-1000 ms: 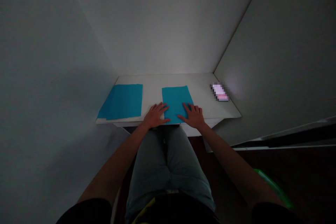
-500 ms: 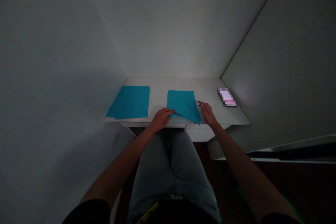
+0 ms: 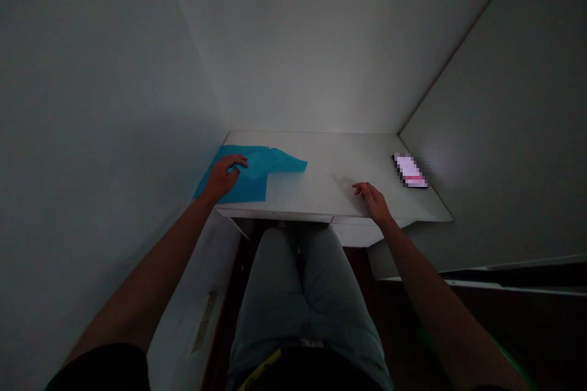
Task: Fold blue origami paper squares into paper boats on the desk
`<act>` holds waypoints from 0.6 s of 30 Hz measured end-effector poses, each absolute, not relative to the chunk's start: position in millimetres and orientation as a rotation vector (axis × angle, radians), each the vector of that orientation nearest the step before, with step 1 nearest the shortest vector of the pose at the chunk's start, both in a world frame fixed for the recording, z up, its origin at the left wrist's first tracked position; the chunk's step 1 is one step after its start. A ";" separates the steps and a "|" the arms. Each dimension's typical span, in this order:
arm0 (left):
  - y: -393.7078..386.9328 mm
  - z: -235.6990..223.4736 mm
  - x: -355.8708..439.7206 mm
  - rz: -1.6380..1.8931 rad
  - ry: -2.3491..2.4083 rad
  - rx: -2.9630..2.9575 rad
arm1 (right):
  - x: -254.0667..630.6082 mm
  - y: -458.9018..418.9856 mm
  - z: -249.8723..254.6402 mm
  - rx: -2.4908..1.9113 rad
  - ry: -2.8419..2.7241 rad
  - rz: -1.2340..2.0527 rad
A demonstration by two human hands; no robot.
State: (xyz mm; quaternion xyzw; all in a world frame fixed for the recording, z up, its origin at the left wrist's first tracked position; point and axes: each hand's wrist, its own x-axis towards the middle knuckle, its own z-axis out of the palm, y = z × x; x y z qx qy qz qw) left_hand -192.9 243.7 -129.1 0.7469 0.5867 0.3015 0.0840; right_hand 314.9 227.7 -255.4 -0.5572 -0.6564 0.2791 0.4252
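Note:
My left hand (image 3: pixel 224 176) is at the left of the white table, thumb and fingers closed on the near edge of a thin blue sheet (image 3: pixel 288 162). Whether the sheet is paper or cloth I cannot tell. It droops to the right, its far corner pointing across the tabletop. Below it lie other blue sheets (image 3: pixel 250 193), flat and overlapping, partly covered by my hand and the held sheet. On the right, my right hand (image 3: pixel 373 201) hovers over the table's front part with loosely bent fingers and holds nothing; its shadow falls beside it.
The narrow white table (image 3: pixel 316 192) fits between a left wall, a back wall and a right panel. A phone (image 3: pixel 411 172) with a lit, blurred screen lies at its right end. My legs are close to the front edge, below which drawer fronts (image 3: pixel 358 233) show.
My left hand has lifted the blue sheet from mid-table and carried it left over the other sheets. The right hand has let go of it and stays at the right. The view has shifted slightly.

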 end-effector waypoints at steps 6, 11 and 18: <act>191.2 -189.1 -245.8 0.392 2.034 2.210 | 313.7 226.2 -253.6 -1.395 -1.684 0.699; 167.0 -208.1 -253.7 0.385 2.147 2.187 | 314.0 228.1 -255.3 -1.415 -1.711 0.694; 157.0 -202.4 -231.4 0.262 2.342 2.189 | 311.2 227.9 -258.6 -1.461 -1.784 0.635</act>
